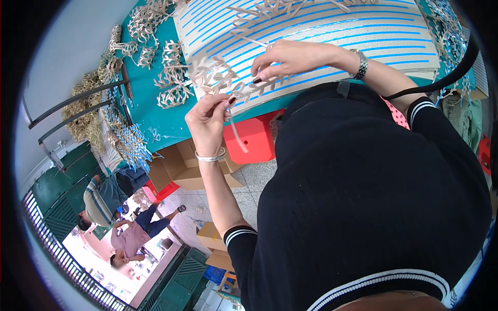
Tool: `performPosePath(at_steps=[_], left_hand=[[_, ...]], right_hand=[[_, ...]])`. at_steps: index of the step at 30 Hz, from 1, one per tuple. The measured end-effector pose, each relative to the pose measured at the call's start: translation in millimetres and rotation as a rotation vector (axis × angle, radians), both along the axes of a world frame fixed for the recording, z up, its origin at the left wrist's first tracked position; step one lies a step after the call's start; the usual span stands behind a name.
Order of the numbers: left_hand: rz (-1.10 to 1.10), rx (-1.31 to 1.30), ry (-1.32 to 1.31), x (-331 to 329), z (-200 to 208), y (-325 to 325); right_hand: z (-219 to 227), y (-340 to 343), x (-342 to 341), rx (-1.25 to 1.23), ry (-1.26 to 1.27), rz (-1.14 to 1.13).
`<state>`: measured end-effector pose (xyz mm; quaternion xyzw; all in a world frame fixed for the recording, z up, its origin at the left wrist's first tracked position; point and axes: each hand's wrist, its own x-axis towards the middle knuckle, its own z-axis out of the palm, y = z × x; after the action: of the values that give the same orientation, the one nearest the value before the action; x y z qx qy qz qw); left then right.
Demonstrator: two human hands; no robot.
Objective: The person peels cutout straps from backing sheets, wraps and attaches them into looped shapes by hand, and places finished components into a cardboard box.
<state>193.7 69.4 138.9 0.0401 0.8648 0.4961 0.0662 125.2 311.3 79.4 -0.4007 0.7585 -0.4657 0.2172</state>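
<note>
In the head view, the left hand pinches a pale, flat, branching woven-straw ornament between thumb and fingertips above the teal-covered table; the right hand pinches the same piece from above, just over a white board with blue stripes. A red plastic stool stands below.

Both arms are bare from the elbow and raised in front of the body. The left hand is lower, with thumb and forefinger pinched together. The right hand is higher, wrist bent, its fingertips pinched too.
</note>
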Motion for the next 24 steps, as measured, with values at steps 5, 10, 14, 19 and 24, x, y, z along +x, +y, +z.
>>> performPosePath(at_steps=[5,10,14,19,24], left_hand=[[-0.05,0.08,0.044,-2,6,-1],[-0.036,0.067,-0.023,-2,2,-2],[-0.04,-0.013,-0.064,-5,-3,-4],[-0.046,0.067,-0.008,-10,-9,9],[-0.094,0.073,0.057,-11,0,17]], right_hand=[[-1,-7,9,-0.202,-0.041,0.057],[2,-3,11,-0.245,-0.259,-0.075],[39,3,18,-0.018,0.049,-0.193],[72,4,40,-0.061,0.355,-0.252],[71,11,35,0.031,0.515,-0.405]])
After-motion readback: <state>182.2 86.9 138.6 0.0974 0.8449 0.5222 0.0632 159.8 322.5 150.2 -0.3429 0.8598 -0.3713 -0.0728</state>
